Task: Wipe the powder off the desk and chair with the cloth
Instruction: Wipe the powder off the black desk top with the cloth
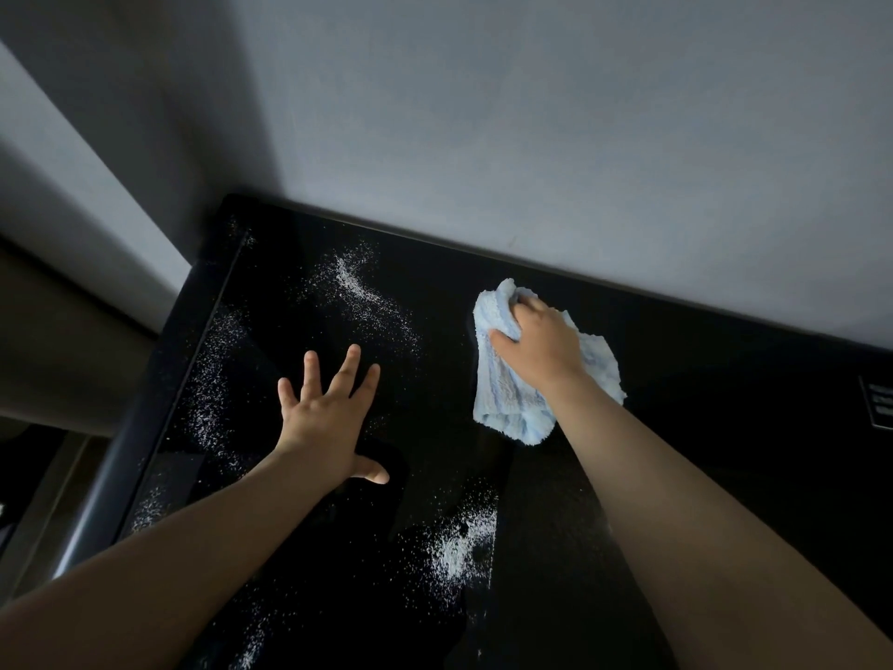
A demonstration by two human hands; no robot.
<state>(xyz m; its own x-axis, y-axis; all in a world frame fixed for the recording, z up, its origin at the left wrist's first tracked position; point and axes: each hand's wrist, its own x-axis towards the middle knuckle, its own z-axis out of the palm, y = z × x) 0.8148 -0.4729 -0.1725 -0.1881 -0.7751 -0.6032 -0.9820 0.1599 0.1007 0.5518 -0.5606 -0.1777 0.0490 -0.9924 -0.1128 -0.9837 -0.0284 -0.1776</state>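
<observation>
A glossy black desk (700, 427) fills the lower view, pushed against a grey wall. White powder (360, 287) lies in patches: one streak at the far middle, a band along the left edge (210, 379), and a thick patch near the front (464, 544). A light blue fluffy cloth (502, 398) lies on the desk at the far right. My right hand (539, 343) grips it, fingers curled into its far end. My left hand (324, 418) lies flat on the desk with fingers spread, between the powder patches. No chair is in view.
The grey wall (531, 137) rises right behind the desk's far edge. The desk's rounded left edge (116, 476) drops to a dim floor area. A small white label (877, 403) sits at the desk's right side.
</observation>
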